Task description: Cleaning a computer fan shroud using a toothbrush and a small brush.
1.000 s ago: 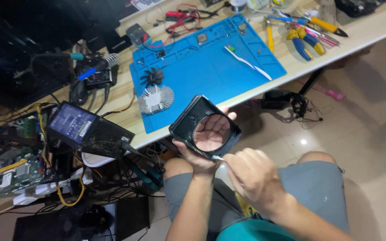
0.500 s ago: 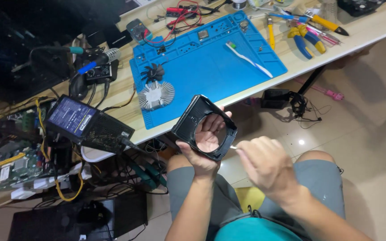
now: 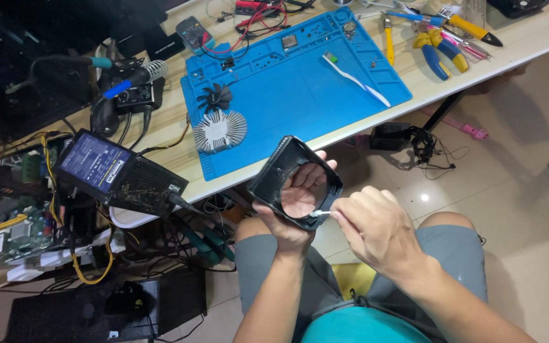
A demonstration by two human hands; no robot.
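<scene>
Head view looks down past the person's lap, where the right hand [image 3: 376, 232] pinches a thin white swab [image 3: 321, 214] in a closed grip, its tip touching the lower inner rim of a black fan frame [image 3: 282, 173]. Left hand [image 3: 295, 203] grips that frame from behind, fingers showing through its round opening, and holds it tilted in the air just below the edge of the surface [image 3: 516, 47], over the knees. To the right, bare tiled floor [image 3: 522, 178] leaves open room. Beyond the surface's edge lies a blue work mat [image 3: 306, 95], its near border close to the lip, with a round finned heatsink [image 3: 220, 131] and a small black fan rotor [image 3: 214, 97] on its left part and a white toothbrush [image 3: 357, 80] towards its right. A black power supply box [image 3: 119, 173] overhangs the left end. Pliers [image 3: 438, 54] lie farther back.
</scene>
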